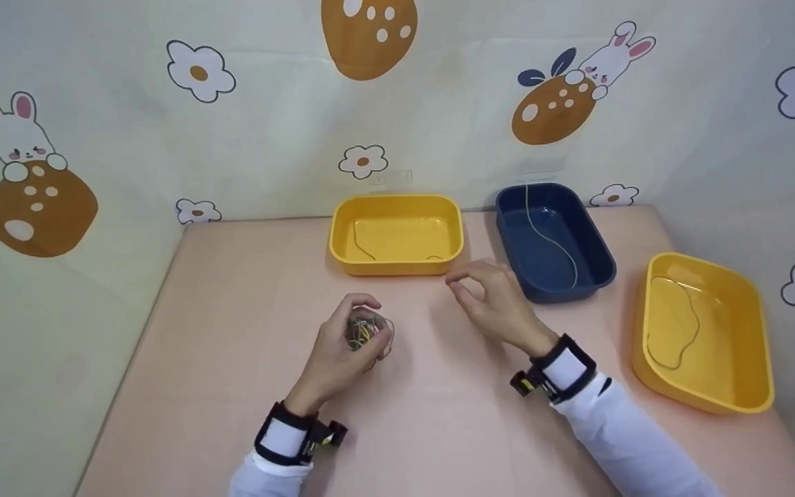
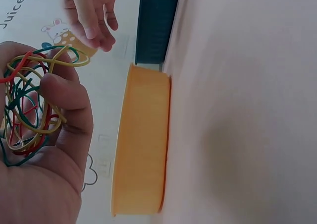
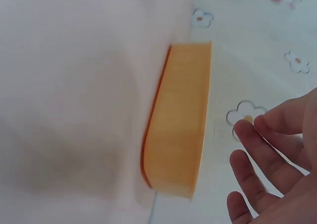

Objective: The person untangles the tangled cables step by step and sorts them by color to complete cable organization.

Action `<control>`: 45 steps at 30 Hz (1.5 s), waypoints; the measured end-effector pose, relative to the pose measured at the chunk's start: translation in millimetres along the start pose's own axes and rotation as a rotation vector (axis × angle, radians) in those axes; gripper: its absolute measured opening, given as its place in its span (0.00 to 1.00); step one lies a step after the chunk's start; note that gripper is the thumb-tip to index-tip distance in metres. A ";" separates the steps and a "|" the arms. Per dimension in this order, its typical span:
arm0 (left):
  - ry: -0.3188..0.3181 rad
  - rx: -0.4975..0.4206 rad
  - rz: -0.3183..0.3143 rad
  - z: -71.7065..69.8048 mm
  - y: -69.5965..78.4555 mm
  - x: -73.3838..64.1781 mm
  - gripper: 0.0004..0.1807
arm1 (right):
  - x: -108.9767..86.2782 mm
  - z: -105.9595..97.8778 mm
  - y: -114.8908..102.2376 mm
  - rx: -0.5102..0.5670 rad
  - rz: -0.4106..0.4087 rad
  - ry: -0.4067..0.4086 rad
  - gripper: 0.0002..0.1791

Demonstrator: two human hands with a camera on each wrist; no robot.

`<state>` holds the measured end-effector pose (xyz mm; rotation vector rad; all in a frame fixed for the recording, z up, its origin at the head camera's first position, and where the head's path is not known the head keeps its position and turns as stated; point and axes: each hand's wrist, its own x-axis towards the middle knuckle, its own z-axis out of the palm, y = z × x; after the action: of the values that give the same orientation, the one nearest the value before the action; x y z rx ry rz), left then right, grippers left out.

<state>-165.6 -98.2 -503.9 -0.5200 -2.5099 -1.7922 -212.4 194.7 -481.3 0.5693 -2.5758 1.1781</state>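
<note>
My left hand (image 1: 342,345) curls round a tangled bunch of rubber bands (image 1: 364,331), above the table. Red, green and yellow bands show in the left wrist view, where the bunch (image 2: 34,100) sits between palm and fingers, with some loops sticking out past the fingertips. My right hand (image 1: 497,304) is held above the table beside the front corner of the blue tray (image 1: 532,293). In the right wrist view its fingers (image 3: 257,140) are loosely bent, thumb and index finger close together, and I see nothing between them.
A yellow tray (image 1: 397,268) at the back holds thin dark strands. One pale yellow strand (image 1: 549,238) lies in the blue tray, its end over the back rim. The right yellow tray (image 1: 749,345) holds a thin greenish strand (image 1: 698,324). A patterned cloth (image 1: 266,138) hangs behind the table.
</note>
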 end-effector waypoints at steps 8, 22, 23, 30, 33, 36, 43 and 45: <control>-0.069 -0.074 0.022 20.3 11.5 8.0 0.19 | -46.4 6.4 -20.3 0.246 0.063 -0.142 0.04; -0.147 -0.256 0.020 35.3 19.9 11.1 0.10 | -57.0 16.5 -35.2 0.426 0.162 -0.210 0.08; -0.150 -0.260 0.023 35.6 19.5 11.0 0.10 | -57.2 17.3 -35.3 0.432 0.172 -0.208 0.08; -0.131 -0.220 0.040 36.4 16.7 10.1 0.09 | -58.6 20.0 -32.6 0.524 0.230 -0.234 0.06; -0.117 -0.194 0.041 36.3 15.8 9.5 0.10 | -59.2 17.9 -31.3 0.619 0.269 -0.227 0.09; -0.118 -0.204 0.032 35.7 15.8 8.8 0.09 | -59.4 15.4 -29.9 0.742 0.310 -0.208 0.11; -0.130 -0.214 0.025 35.5 14.7 8.7 0.06 | -59.8 10.0 -26.7 1.000 0.365 -0.219 0.05; -0.129 -0.216 0.025 35.3 14.7 8.6 0.06 | -59.7 7.9 -25.9 1.047 0.386 -0.212 0.05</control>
<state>-163.4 -59.2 -500.8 -0.6920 -2.3864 -2.0984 -148.0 187.8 -491.8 0.3707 -2.0713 2.7336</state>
